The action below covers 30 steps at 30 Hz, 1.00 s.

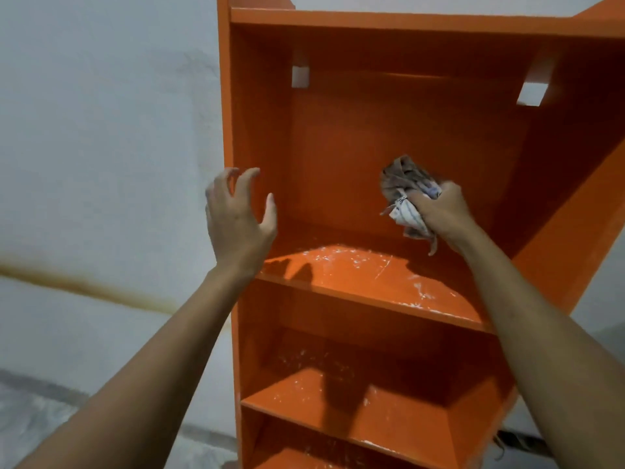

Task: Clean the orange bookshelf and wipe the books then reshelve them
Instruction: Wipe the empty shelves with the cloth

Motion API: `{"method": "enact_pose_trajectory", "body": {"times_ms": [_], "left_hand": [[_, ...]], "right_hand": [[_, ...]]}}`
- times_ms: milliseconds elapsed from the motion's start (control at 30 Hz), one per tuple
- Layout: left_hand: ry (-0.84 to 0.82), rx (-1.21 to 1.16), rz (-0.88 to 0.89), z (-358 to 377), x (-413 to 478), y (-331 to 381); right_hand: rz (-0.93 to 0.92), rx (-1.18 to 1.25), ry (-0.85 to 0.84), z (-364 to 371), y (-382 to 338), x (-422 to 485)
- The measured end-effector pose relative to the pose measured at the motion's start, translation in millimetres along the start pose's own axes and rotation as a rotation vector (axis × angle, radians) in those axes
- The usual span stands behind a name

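**Orange bookshelf mid-wipe, rag is in the right hand**

The orange bookshelf point(355, 130) fills the view from 12 o'clock down to 6 o'clock and stands against a pale wall point(101, 130) that takes up the 9 o'clock side.

The right hand point(443, 211) sits at about 3 o'clock, inside the upper compartment. Its grip is closed tight around a crumpled rag point(402, 184), with the fingers wrapped round the cloth. Most of the rag bunches out at the hand's 10 o'clock, and a loose tail hangs down toward 6 o'clock. The bunched end is up near the back panel, but I honestly can't tell whether it's touching.

The left hand point(236, 218) is at 9 o'clock, right by the front edge of the bookshelf's left side panel. Its grip is loose and holds nothing. The fingers are spread and half bent like a claw, with the thumb out to the side. I can't say whether the fingertips touch the panel.

The shelf board point(372, 279) just under both hands, around 5 o'clock from centre, is covered in white specks and scratchy streaks. The next board down point(338, 407), at 6 o'clock, has the same white stuff on it. Both arms throw shadows on the boards.

Two pale square patches point(300, 76) show high on the back panel, at 12 and 2 o'clock.
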<state>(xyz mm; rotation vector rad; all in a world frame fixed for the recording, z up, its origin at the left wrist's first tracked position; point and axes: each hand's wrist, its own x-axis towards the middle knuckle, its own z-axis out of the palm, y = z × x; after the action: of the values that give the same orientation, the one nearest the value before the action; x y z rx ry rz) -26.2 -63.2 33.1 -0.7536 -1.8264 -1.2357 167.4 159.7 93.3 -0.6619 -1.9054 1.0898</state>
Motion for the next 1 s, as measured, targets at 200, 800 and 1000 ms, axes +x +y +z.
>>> {"method": "enact_pose_trajectory", "body": {"times_ms": [200, 800, 1000], "left_hand": [[-0.031, -0.152, -0.431, 11, -17, -12], [-0.193, -0.235, -0.553, -1, -12, -22], [-0.249, -0.238, -0.544, -10, -7, -19]], "right_hand": [[-0.276, -0.341, -0.247, 51, 17, 70], [-0.198, -0.336, -0.911, 143, 85, 83], [-0.45, -0.147, -1.019, 154, 43, -4]]}}
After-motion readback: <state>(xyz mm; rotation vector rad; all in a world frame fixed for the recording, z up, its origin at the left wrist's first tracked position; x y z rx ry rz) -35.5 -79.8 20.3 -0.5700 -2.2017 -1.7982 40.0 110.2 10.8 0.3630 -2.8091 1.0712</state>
